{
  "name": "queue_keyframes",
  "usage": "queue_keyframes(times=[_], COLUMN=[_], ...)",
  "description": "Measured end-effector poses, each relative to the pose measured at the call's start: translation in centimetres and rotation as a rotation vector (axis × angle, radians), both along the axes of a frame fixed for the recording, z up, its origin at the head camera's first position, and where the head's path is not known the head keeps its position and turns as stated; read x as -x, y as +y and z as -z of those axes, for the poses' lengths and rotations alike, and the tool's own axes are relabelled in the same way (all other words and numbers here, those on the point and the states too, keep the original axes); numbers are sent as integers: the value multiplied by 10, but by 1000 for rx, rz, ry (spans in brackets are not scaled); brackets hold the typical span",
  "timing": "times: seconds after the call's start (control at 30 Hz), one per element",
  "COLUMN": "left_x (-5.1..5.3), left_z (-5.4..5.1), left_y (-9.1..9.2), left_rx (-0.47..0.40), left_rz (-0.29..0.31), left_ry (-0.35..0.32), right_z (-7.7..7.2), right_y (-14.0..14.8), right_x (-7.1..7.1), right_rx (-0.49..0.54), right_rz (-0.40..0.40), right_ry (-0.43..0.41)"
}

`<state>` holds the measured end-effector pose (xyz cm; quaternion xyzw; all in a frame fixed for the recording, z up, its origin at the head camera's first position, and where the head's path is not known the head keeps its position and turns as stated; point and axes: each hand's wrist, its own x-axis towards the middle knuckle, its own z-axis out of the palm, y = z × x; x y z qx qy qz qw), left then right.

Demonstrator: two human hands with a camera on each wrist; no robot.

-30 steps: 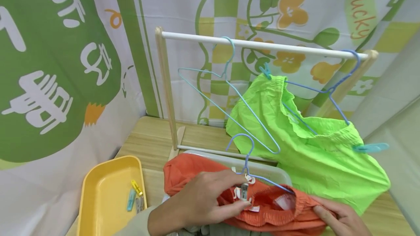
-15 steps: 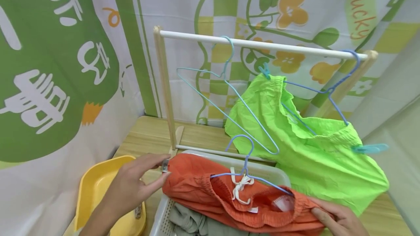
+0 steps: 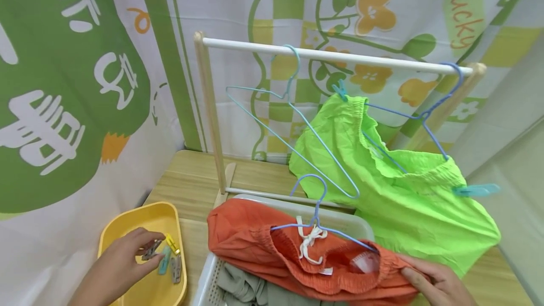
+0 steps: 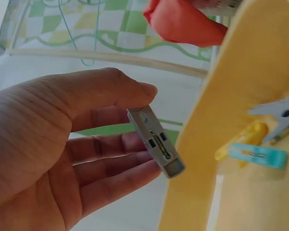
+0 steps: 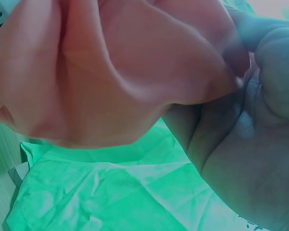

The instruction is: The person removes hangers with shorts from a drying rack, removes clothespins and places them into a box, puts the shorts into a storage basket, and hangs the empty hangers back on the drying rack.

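Note:
In the head view my left hand [image 3: 114,266] is over a yellow tray [image 3: 142,292]. It pinches a grey clothespin [image 4: 156,142] between thumb and fingers, as the left wrist view shows up close. A yellow clothespin [image 3: 172,244], a teal clothespin [image 3: 164,262] and a grey clothespin [image 3: 176,268] lie in the tray. Orange-red shorts [image 3: 244,230] with a white drawstring lie over a white basket [image 3: 205,280]. A blue-purple hanger [image 3: 317,204] sits inside their waistband. My right hand [image 3: 439,280] grips the waistband's right end; the cloth hides some of its fingers.
Behind the basket stands a drying rack with a white rail [image 3: 340,55]. From it hang a bare teal hanger [image 3: 316,131] and bright green shorts [image 3: 395,192], clipped to a blue hanger [image 3: 433,131]. Grey-green cloth [image 3: 255,287] lies in the basket. Printed curtains [image 3: 238,8] surround the table.
My left hand has moved left and down, from over the orange-red shorts to the yellow tray, with a grey clothespin between its fingers. My right hand has stayed on the waistband.

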<state>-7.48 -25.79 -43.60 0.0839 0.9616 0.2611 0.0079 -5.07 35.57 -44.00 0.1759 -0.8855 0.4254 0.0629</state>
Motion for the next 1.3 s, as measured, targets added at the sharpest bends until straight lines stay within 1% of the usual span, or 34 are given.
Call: queue_keyframes(times=[0.1, 0.2, 0.27, 0.33, 0.4, 0.5, 0.57, 0.63, 0.7, 0.8, 0.9, 0.97, 1.03, 1.13, 1.2, 1.3], left_x=[0, 2, 2, 1, -1, -3, -3, -2, -1, -1, -3, -4, -5, -5, -3, 1], left_z=[11, 21, 26, 32, 36, 39, 41, 40, 39, 34, 26, 20, 13, 1, -6, -14], left_y=[-7, -9, -10, -11, -12, -13, -12, -11, -9, -4, 4, 12, 23, 44, 57, 76], left_rx=[-24, -35, -36, -42, -60, -84, -94, -86, -74, -58, -61, -83, -117, -164, -180, -202], left_rz=[6, 7, 23, 50, 91, 135, 153, 158, 157, 142, 129, 127, 143, 189, 221, 291], left_ry=[-67, -133, -156, -156, -141, -119, -115, -113, -114, -121, -113, -82, -25, 79, 122, 125], right_z=[-1, -2, -2, -2, -2, -2, -2, -2, -1, -1, -2, -2, -1, -1, -1, -1], right_y=[-1, -1, -1, -1, -2, -2, -2, -2, -2, -2, -2, -2, -1, 1, 2, 2], right_x=[1, 1, 1, 1, 0, 0, 0, 0, 0, 0, -1, -1, -1, -2, -2, -3], right_rx=[-11, -6, -3, 1, 10, 16, 14, 10, 6, 4, 2, 0, -2, -10, -16, -19], right_rz=[-4, -10, -7, -3, -3, -3, -3, -3, -3, -6, -6, -2, 4, 15, 16, 9], right_ry=[3, -13, -21, -30, -48, -54, -48, -40, -30, -30, -26, -25, -26, -34, -42, -39])
